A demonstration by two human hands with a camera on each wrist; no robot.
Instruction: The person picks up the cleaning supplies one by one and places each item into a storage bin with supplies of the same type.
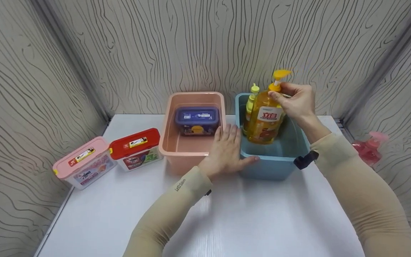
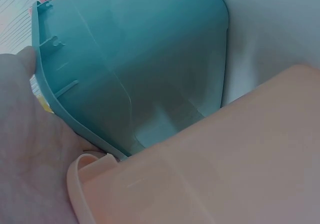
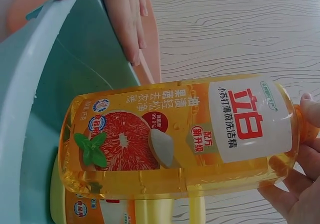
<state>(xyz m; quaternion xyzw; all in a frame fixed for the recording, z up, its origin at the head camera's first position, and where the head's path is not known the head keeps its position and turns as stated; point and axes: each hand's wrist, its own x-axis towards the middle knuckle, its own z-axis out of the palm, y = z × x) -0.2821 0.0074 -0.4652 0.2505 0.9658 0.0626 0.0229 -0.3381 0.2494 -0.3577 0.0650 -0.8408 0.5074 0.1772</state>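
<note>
My right hand grips a pump bottle of yellow dish soap by its neck, just under the yellow pump. The bottle is upright with its lower part inside the blue bin. Beside it in that bin stands a slimmer yellow bottle, partly hidden. My left hand lies flat with fingers spread across the neighbouring rims of the blue bin and the pink bin. In the right wrist view the dish soap's label shows a grapefruit picture.
A dark blue lidded tub sits in the pink bin. Left of it on the white table are a red-lidded box and a pink-lidded box. At far right is a pink pump bottle, partly behind my right sleeve. A patterned wall stands behind.
</note>
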